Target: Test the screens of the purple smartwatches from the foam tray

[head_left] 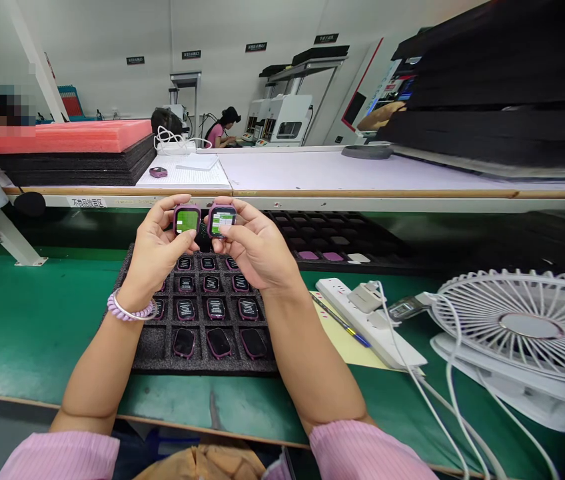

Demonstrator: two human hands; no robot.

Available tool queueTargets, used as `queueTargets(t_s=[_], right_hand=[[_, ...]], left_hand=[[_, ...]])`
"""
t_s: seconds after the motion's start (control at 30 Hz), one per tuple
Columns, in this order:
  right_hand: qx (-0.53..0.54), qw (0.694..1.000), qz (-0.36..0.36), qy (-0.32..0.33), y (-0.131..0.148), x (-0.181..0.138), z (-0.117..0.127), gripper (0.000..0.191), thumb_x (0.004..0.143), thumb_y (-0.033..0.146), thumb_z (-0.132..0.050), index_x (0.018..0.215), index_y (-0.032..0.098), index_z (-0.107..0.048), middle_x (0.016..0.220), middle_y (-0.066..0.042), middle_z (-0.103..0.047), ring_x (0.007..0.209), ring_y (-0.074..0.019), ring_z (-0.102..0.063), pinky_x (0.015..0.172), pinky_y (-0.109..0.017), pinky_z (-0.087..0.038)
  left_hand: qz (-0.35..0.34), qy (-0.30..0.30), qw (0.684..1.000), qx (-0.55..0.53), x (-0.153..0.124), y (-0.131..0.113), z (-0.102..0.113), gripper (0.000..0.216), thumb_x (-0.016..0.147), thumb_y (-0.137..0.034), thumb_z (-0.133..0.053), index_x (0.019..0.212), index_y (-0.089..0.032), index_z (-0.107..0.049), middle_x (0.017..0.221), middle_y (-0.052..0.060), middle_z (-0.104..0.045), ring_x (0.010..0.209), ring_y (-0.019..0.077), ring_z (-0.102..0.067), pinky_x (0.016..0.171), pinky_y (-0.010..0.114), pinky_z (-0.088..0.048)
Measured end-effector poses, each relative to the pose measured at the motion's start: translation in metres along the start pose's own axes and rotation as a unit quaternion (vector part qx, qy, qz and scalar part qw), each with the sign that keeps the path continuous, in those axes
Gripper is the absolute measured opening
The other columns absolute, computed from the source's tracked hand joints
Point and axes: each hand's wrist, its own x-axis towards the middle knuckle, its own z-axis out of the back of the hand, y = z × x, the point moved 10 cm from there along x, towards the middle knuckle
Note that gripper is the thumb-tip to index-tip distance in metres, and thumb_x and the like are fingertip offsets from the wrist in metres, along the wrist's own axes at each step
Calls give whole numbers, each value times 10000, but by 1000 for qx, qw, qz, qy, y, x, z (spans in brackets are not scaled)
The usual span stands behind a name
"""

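My left hand (pixel 162 237) grips a purple smartwatch body (pixel 187 219) without a strap, its screen lit mostly green, with the thumb on the lower part of the face. Beside it, my right hand (pixel 255 243) pinches a second purple smartwatch body (pixel 221 219), whose screen shows green and white blocks; that thumb rests on the glass. Both are held upright, facing me, close to each other. Below them lies a black foam tray (pixel 150 350) with rows of similar watches. The front row's screens are dark, while those behind show white text. My forearms cover parts of the tray.
On the right are a white power strip (pixel 367 320), a pen (pixel 345 325), cables and a white fan (pixel 527 327). Another dark tray (pixel 332 233) sits under the shelf (pixel 292 172). Foam stacks (pixel 72 157) and one loose watch (pixel 158 172) lie on the shelf. Co-workers (pixel 222 127) sit beyond.
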Motion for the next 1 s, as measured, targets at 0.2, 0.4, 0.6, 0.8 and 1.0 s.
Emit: queueTargets(t_s=[0.2,0.4,0.6,0.8,1.0], right_hand=[[1,1000,3,-11,-3,2,4,478,746,325,-880,1151,219,-650,962,4,-678,638,-99,-583,573,-229,-516],[-7,1000,11,-2,-4,2,5,463,801,386,-867,1169,236,-629,964,0,-652,656,-107,-580,592,-251,-529],[-32,999,5,-2,-2,0,3,618,675,163,-769,1258,259,-586,1088,-10,-646,757,-132,-619,698,-287,-583],[-16,1000,-6,-9,-3,0,3,620,638,165,-714,1238,245,-581,1035,2,-649,734,-124,-614,694,-279,-559],[-21,1000,-6,-11,-3,0,3,606,644,173,-692,1236,244,-583,1027,-2,-656,733,-130,-613,698,-292,-563]], left_hand=[[1,-2,1000,-5,1,0,1,445,849,-452,-869,1171,-234,-653,862,-21,-638,551,73,-624,529,170,-564],[-1,-1,1000,2,1,1,1,544,836,-376,-865,1310,-265,-622,1005,9,-653,658,87,-690,639,186,-616],[-10,0,1000,13,2,2,2,625,778,-277,-883,1344,-272,-618,1075,30,-670,688,96,-689,679,205,-629],[-14,-10,1000,12,2,1,5,610,758,-287,-913,1297,-264,-628,942,-3,-647,616,86,-654,601,189,-601],[-1,-13,1000,7,1,3,3,628,782,-157,-771,1377,-240,-588,1115,45,-687,710,102,-734,716,211,-660]])
